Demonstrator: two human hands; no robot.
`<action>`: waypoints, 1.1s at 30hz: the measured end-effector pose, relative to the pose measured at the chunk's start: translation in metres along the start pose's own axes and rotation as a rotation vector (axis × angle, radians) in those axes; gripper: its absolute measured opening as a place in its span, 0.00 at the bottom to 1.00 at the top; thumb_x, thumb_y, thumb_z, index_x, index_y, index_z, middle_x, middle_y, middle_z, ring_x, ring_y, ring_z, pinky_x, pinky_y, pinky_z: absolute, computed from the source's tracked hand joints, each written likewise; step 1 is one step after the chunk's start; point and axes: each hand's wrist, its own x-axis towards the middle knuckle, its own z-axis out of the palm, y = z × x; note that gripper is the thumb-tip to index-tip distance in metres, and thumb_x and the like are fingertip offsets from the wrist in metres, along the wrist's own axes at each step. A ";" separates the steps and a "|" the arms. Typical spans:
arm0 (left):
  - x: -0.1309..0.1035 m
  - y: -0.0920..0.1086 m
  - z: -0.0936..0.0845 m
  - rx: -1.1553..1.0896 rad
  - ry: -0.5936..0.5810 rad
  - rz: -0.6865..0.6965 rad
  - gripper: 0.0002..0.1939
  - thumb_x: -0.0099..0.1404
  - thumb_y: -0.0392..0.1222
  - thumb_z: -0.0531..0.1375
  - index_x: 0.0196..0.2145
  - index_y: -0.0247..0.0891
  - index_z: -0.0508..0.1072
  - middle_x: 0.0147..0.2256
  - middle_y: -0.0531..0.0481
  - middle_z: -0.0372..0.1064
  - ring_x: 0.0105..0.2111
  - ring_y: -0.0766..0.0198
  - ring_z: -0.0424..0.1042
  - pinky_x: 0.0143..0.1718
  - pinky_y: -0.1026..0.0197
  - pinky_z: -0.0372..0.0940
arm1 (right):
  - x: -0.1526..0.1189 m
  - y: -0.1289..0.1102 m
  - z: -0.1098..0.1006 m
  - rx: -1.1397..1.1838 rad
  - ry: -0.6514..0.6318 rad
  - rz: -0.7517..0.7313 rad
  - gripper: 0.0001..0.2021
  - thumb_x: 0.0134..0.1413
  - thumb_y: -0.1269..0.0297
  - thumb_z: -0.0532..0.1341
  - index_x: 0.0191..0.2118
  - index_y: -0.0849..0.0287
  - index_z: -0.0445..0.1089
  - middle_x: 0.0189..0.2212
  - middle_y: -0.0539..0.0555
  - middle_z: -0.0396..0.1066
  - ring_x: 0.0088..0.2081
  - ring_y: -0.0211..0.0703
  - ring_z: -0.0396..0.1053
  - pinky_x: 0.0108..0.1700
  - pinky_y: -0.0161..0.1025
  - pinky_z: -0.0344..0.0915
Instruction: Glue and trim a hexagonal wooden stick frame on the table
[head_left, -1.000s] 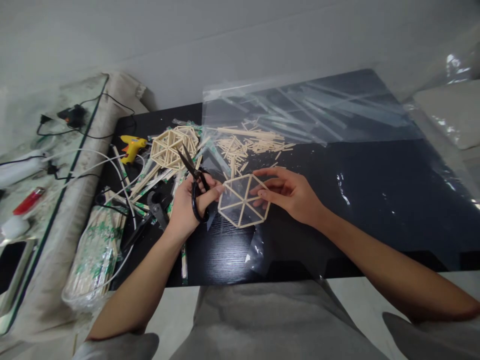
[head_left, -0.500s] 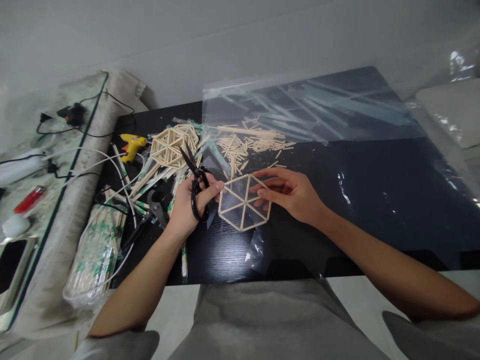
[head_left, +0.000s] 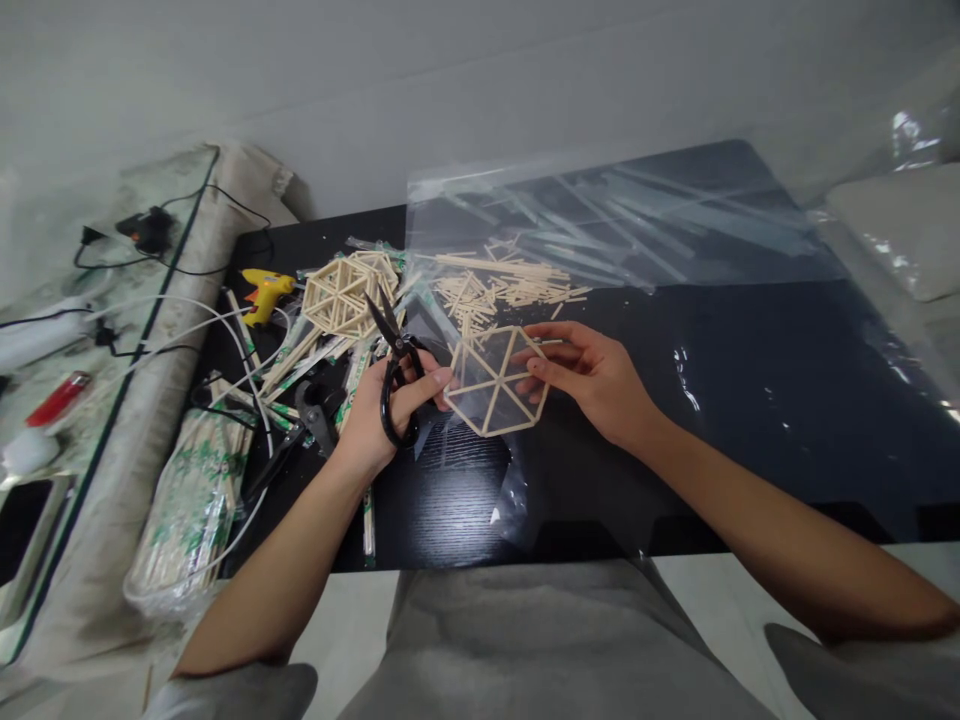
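Observation:
Between my two hands is a hexagonal frame (head_left: 499, 381) of thin wooden sticks, with spokes meeting in the middle and clear film across it. My right hand (head_left: 589, 378) pinches its right edge between thumb and fingers. My left hand (head_left: 397, 397) holds black-handled scissors (head_left: 395, 340), blades pointing up and away, and its thumb and fingers also grip the frame's left corner. Beyond the left hand, more wooden stick hexagons (head_left: 346, 290) lie in a pile. Loose cut sticks (head_left: 510, 283) are heaped just past the frame.
A yellow glue gun (head_left: 266, 292) lies left of the pile, near black cutters (head_left: 316, 415) and a bag of wrapped chopsticks (head_left: 196, 490). White cable loops past them. Clear plastic sheet (head_left: 622, 225) covers the back right of the black table (head_left: 450, 520). A red lighter (head_left: 60, 398) rests at far left.
The hexagonal frame has turned slightly and shifted up and to the right in my hands. Both hands keep their grip, and the scissors have moved slightly to the right.

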 end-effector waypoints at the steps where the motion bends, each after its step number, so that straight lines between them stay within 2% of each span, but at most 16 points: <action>1: 0.000 0.000 0.000 -0.007 -0.011 -0.005 0.13 0.59 0.48 0.72 0.32 0.39 0.74 0.25 0.54 0.72 0.26 0.64 0.71 0.33 0.61 0.64 | 0.000 0.000 0.000 0.005 0.003 -0.003 0.21 0.51 0.57 0.76 0.50 0.54 0.75 0.42 0.54 0.83 0.32 0.44 0.81 0.41 0.46 0.81; 10: 0.001 -0.001 -0.002 -0.008 -0.040 0.005 0.13 0.60 0.48 0.71 0.31 0.39 0.74 0.25 0.52 0.73 0.27 0.62 0.72 0.34 0.60 0.65 | 0.000 0.001 -0.001 -0.008 0.028 0.005 0.22 0.51 0.57 0.76 0.50 0.54 0.74 0.41 0.53 0.82 0.32 0.44 0.80 0.41 0.47 0.81; 28: 0.001 -0.001 -0.001 -0.076 -0.017 0.002 0.13 0.57 0.46 0.73 0.33 0.38 0.75 0.26 0.54 0.73 0.27 0.65 0.71 0.32 0.62 0.64 | 0.000 0.002 0.000 0.023 0.021 0.014 0.21 0.50 0.57 0.76 0.49 0.53 0.75 0.41 0.52 0.82 0.32 0.44 0.80 0.41 0.47 0.81; 31: 0.001 -0.002 -0.001 -0.080 -0.003 0.012 0.14 0.57 0.46 0.73 0.33 0.38 0.74 0.27 0.54 0.73 0.27 0.65 0.71 0.33 0.62 0.65 | 0.000 0.001 0.001 0.058 -0.003 0.033 0.20 0.49 0.59 0.76 0.48 0.52 0.76 0.41 0.51 0.82 0.35 0.44 0.81 0.40 0.44 0.81; 33: 0.001 -0.004 0.000 -0.055 0.009 0.016 0.14 0.57 0.46 0.74 0.34 0.39 0.74 0.28 0.54 0.74 0.27 0.65 0.72 0.34 0.62 0.65 | -0.001 0.002 0.002 0.044 -0.077 0.081 0.20 0.48 0.60 0.77 0.47 0.53 0.77 0.42 0.51 0.82 0.36 0.45 0.81 0.37 0.41 0.80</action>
